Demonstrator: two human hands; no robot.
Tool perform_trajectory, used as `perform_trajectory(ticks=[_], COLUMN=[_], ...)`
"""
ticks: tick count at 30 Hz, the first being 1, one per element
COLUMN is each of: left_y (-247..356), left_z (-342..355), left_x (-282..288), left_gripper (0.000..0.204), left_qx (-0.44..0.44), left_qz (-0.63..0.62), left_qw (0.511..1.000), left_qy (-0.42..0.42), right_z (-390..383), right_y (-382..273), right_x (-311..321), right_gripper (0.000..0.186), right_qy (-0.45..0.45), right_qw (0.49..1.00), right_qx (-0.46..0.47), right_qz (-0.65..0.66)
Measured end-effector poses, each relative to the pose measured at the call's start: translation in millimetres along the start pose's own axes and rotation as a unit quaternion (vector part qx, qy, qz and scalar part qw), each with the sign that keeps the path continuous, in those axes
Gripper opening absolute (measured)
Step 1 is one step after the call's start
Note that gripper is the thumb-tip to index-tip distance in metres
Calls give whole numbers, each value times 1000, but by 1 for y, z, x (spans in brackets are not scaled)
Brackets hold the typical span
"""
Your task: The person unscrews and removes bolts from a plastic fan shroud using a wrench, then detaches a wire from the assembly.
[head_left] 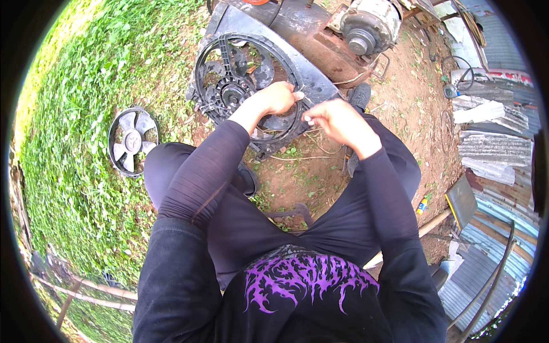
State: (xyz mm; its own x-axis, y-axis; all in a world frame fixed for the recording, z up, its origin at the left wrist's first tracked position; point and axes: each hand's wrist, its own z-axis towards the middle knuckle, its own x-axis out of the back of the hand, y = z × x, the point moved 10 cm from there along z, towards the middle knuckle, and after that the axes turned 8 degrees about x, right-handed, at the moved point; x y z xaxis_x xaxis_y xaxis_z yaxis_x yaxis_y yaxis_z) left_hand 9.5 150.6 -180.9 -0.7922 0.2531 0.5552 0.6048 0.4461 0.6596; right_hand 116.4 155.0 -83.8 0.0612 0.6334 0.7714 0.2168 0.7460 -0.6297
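The left hand point(278, 97) is closed on the rim of the black fan frame point(251, 80), which stands on the dirt at 12 o'clock from the person. The right hand point(337, 121) is pinched shut at 3 o'clock of it; what it pinches cannot be told. The unpropped frame could tip if the rim slips free.

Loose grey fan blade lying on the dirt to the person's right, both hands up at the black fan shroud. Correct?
Not quite. The head view shows the loose grey fan blade lying on the grass to the person's left, not on the dirt to the right. The rest holds: the left hand and right hand are both up at the black fan shroud.
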Motion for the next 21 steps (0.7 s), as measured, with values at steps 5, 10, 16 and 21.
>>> perform_trajectory(ticks=[5, 10, 16, 21], left_y=[-5, -7, -7, -4], left_z=[3, 1, 0, -2], left_x=[-3, -3, -1, 2], left_gripper=[48, 47, 49, 48], left_qx=[-2, 11, 16, 20], left_qz=[-42, -26, -18, -21], left_qw=[999, 1000, 1000, 999], left_qy=[7, 9, 6, 19], right_z=[-28, -42, -106, -89], right_y=[-33, -36, 86, 101], right_x=[-54, -80, -123, -146], right_gripper=[30, 23, 16, 25], right_qy=[-14, 48, 452, 470], right_qw=[987, 996, 630, 496], right_qx=[106, 61, -367, -446], right_qz=[-119, 53, 513, 578])
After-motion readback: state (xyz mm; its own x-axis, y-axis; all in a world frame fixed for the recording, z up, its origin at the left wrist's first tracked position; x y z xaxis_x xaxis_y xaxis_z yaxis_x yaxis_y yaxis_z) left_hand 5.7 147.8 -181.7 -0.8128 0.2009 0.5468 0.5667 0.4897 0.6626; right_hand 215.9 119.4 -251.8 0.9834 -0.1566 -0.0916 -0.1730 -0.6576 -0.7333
